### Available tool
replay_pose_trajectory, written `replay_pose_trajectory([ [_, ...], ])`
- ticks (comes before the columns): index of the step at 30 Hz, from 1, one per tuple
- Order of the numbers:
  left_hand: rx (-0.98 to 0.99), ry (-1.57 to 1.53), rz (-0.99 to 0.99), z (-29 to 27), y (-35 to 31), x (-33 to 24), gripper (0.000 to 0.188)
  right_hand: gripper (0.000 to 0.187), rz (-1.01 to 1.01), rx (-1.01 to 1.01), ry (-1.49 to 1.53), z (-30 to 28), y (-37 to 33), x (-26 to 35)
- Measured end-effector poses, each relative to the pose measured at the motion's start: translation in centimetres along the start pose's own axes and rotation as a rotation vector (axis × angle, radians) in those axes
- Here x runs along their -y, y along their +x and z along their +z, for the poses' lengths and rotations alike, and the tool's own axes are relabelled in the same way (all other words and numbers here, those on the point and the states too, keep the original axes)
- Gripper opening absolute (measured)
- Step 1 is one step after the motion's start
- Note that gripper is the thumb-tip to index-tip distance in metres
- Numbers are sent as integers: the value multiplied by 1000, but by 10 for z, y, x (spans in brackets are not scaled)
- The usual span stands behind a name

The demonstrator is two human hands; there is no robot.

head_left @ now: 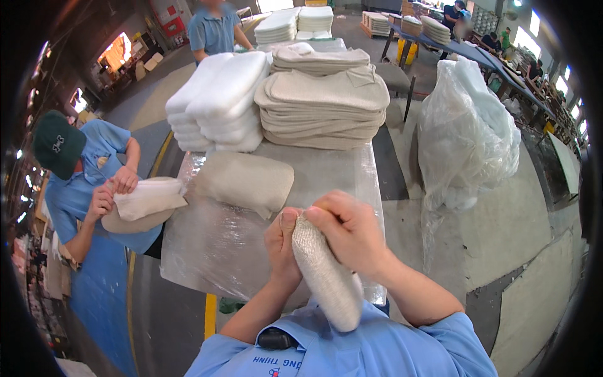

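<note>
A beige fabric-covered pad [326,273] is held up in front of my chest, seen nearly edge-on, its lower end near my shirt. My left hand [284,245] pinches its upper end from one side. My right hand [353,234] grips the same end from the other side, thumb and fingers closed. Whatever lies between my fingertips is too small to make out. Just beyond my hands, a beige padded piece [245,181] lies flat on the plastic-covered table [213,254].
White pads [217,100] and beige fabric pieces [320,107] are stacked at the table's far end. At left, a co-worker [94,169] handles a beige cover with white filling [147,198]. Another person [213,31] stands beyond. A large plastic-wrapped bundle [468,135] stands at right.
</note>
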State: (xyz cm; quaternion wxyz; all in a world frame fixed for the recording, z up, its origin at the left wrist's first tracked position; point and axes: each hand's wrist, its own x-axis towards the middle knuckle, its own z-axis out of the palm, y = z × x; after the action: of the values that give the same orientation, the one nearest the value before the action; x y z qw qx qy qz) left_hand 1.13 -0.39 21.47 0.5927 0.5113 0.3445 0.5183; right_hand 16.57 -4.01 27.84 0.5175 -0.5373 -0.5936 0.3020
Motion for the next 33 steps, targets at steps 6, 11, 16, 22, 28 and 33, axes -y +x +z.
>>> replay_pose_trajectory([
  [6,-356,241,135,12,19,9,45,45,-175,-133,4,-61,-52,-16],
  [11,-156,25,333,7,25,10,49,46,-220,-286,-123,-53,-88,-48],
  [16,0,548,729,20,46,-33,60,45,-225,-274,-43,-47,-81,-52],
  [22,43,72,285,13,80,-26,71,48,-408,-120,46,-27,-75,-41],
  [28,125,-183,6,26,92,-38,68,40,-366,-238,189,3,-75,-11],
  [33,202,-161,-119,33,80,-10,69,25,-119,-287,487,26,-88,-37],
])
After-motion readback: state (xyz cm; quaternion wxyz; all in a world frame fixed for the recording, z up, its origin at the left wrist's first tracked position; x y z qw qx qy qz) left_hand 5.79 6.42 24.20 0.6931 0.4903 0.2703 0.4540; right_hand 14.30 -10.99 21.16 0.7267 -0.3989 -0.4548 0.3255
